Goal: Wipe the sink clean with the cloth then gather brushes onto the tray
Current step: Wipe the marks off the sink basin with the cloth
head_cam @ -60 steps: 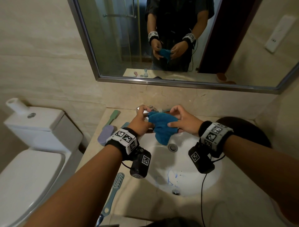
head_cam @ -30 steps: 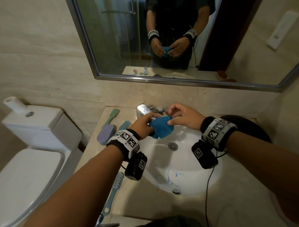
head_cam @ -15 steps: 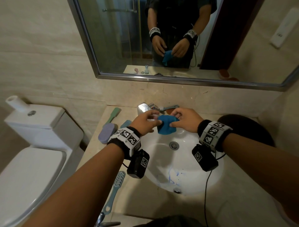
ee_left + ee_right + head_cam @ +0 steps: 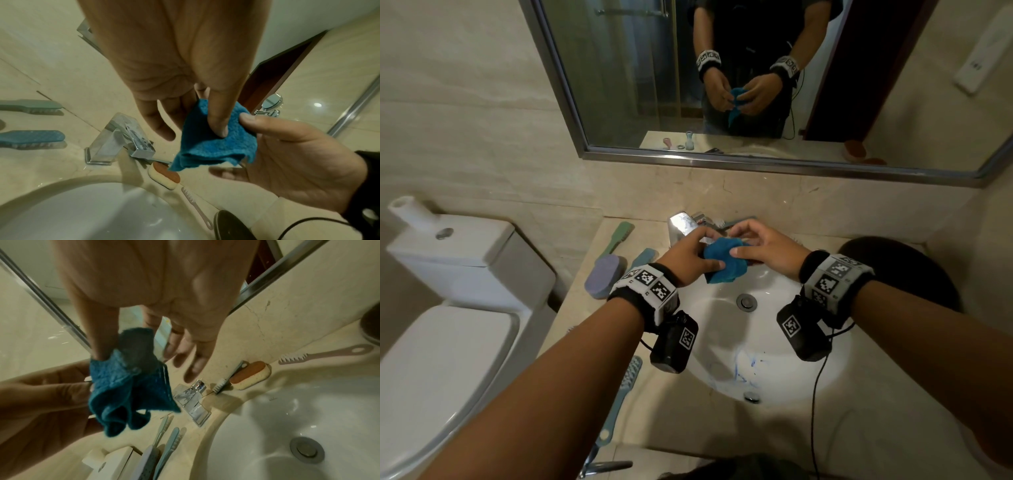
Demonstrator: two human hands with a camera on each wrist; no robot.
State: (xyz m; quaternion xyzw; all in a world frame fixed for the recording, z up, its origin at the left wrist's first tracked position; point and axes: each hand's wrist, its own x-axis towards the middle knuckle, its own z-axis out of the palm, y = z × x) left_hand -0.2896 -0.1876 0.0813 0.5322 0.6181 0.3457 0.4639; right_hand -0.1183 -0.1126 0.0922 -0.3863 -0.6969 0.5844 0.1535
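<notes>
A blue cloth (image 4: 722, 262) is bunched between both hands above the back rim of the white sink (image 4: 767, 342), just in front of the chrome tap (image 4: 681, 226). My left hand (image 4: 690, 257) pinches its left side with the thumb pressed into the cloth (image 4: 216, 142). My right hand (image 4: 763, 250) pinches the right edge between thumb and forefinger, its other fingers spread; folds of the cloth (image 4: 131, 386) hang below. Blue marks (image 4: 743, 371) streak the basin near its front. A dark round tray (image 4: 914, 270) sits at the right, partly behind my right wrist.
On the left counter lie a green brush (image 4: 616, 240), a purple brush (image 4: 604, 277) and a long pale-blue brush (image 4: 623, 397). Behind the tap are an orange-topped sponge brush (image 4: 249, 374) and a pink brush (image 4: 320, 356). A toilet (image 4: 448, 342) stands at left.
The cloth, first hanging spread between my hands, has been gathered into a smaller wad. Both hands have shifted slightly back toward the tap.
</notes>
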